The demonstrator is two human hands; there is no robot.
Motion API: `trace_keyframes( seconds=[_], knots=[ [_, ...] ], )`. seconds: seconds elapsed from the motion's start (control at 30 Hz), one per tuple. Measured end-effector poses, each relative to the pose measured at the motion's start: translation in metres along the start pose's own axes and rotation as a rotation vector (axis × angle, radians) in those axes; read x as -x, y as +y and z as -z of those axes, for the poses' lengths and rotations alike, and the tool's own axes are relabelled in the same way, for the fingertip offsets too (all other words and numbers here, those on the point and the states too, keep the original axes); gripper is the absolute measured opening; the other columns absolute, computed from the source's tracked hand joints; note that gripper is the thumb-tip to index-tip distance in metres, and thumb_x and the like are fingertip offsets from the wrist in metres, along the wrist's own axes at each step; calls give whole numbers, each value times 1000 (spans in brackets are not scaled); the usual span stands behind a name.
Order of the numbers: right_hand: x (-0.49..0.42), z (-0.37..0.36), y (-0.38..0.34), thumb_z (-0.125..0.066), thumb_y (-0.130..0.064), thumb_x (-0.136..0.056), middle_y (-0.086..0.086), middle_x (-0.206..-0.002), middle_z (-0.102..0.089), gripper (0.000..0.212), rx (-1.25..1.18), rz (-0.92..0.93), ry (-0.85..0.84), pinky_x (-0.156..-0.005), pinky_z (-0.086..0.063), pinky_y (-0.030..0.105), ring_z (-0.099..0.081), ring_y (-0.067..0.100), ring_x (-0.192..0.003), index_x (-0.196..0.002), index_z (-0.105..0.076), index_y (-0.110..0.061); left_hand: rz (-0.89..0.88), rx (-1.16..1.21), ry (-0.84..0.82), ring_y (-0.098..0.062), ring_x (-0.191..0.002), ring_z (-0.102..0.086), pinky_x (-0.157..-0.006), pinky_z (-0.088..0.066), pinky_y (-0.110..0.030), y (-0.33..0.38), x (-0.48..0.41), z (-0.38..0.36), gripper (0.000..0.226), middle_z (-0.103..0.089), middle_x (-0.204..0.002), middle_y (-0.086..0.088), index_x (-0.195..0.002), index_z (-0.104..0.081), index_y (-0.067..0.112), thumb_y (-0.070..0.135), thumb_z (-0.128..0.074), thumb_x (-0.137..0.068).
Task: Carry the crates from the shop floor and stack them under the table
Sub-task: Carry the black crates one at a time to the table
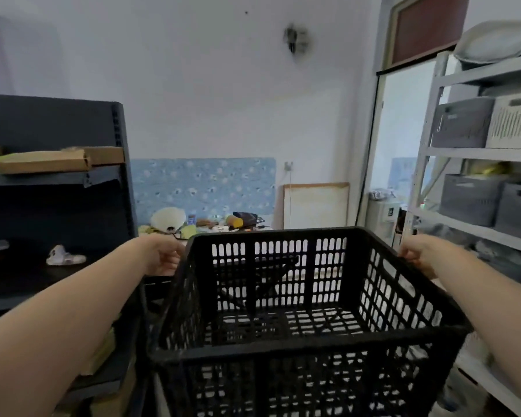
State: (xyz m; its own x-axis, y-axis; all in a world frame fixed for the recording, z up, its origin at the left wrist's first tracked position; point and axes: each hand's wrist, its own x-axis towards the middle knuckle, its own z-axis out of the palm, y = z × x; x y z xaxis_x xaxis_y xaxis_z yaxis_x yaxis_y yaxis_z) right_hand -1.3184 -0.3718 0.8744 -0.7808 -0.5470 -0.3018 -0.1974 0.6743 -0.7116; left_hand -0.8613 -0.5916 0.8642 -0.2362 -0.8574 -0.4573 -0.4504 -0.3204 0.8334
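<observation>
Black plastic fills the middle of our view: an empty slatted crate (283, 296), held up in front of us between both outstretched arms, its open top tilted toward us so that we look down through the perforated floor. Our left hand (163, 255) grips the far left corner of the rim, fingers (172, 260) curled tight together over the edge. Our right hand (418, 254) holds the far right corner the same way, fingers bunched and hooked over the rim. The crate hangs clear of any surface, between a dark metal shelf unit (57, 182) on our left and a pale grey rack (475, 152) on our right.

On the dark shelves we see flat cardboard boxes (57, 161) and, one level down, a small white bundle (65, 255) that we cannot identify. The grey rack carries several grey storage bins (463, 121) and one white slatted bin (513, 121). Ahead of us, just beyond the crate's far wall, a low table (205, 228) stands cluttered with small items too blurred to name, against a white wall with a blue patterned panel (202, 185). A framed board (316, 204) leans against the wall beside an open doorway (400, 145).
</observation>
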Motion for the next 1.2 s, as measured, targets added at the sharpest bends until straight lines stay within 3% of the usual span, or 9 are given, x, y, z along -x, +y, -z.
trace_keyframes(
  seconds=[0.13,0.27,0.43,0.63,0.7,0.9,1.03,1.1,1.2],
  knots=[
    [-63,-10,-20,-43,-4,-94,9,-60,-31,34,-82,-53,-67,-56,-25,30,-30,23,-55,-60,-38,-6,34,-92,68,-18,-38,-58,-29,-45,-21,19,-58,-19,18,-58,-51,-12,-75,-50,1,-3,-51,-92],
    [-124,-36,-42,-44,-3,-93,9,-30,-44,33,-122,-84,-108,-53,-31,30,-40,23,-53,-60,-43,-2,75,-98,115,-21,-65,-54,-45,-53,-29,39,-125,-27,6,-54,-82,-13,-98,-53,1,0,-54,-91],
    [-220,-88,-65,-49,-5,-89,5,-36,-51,30,-138,-146,-123,-60,-38,29,-47,22,-55,-60,-52,-5,112,-107,150,-22,-60,-53,-32,-48,-23,64,-230,-36,10,-55,-72,-12,-80,-52,4,1,-54,-90],
    [-363,-160,-97,-52,-3,-86,6,-45,-57,24,-113,-226,-178,-63,-41,29,-50,22,-58,-63,-55,-5,187,-23,188,-22,-61,-48,-63,-47,-31,68,-406,-49,12,-53,-77,-11,-83,-49,3,6,-56,-92],
    [-410,-182,-112,-51,-3,-88,5,-46,-58,23,-72,-258,-223,-58,-39,26,-50,20,-57,-66,-56,-5,218,2,220,-23,-58,-48,-56,-44,-33,63,-458,-57,18,-51,-72,-10,-82,-50,3,11,-60,-93],
    [-544,-250,-135,-46,-7,-95,4,-66,-55,25,-5,-320,-327,-53,-39,27,-50,17,-57,-71,-54,-10,256,115,310,-19,-39,-51,-50,-46,-36,53,-593,-95,49,-68,-78,-18,-133,-48,-4,13,-65,-91],
    [-640,-304,-133,-44,-7,-96,5,-68,-54,24,20,-359,-362,-52,-38,26,-50,17,-56,-73,-52,-9,336,205,331,-9,-19,-42,-41,-45,-24,45,-675,-124,13,-50,-30,-1,-85,-57,2,10,-63,-92],
    [-686,-336,-131,-43,-6,-96,6,-69,-55,23,41,-376,-395,-53,-39,26,-51,18,-58,-74,-53,-8,372,256,313,-15,-34,-55,-45,-51,-22,24,-713,-145,20,-60,-46,-6,-75,-54,5,9,-59,-94],
    [-747,-388,-123,-44,-4,-95,8,-72,-55,22,21,-416,-440,-54,-41,28,-52,20,-63,-75,-52,-6,466,360,334,-30,-79,-62,-83,-51,-39,-14,-762,-176,16,-64,-95,-18,-99,-61,0,16,-57,-96]
  ],
)
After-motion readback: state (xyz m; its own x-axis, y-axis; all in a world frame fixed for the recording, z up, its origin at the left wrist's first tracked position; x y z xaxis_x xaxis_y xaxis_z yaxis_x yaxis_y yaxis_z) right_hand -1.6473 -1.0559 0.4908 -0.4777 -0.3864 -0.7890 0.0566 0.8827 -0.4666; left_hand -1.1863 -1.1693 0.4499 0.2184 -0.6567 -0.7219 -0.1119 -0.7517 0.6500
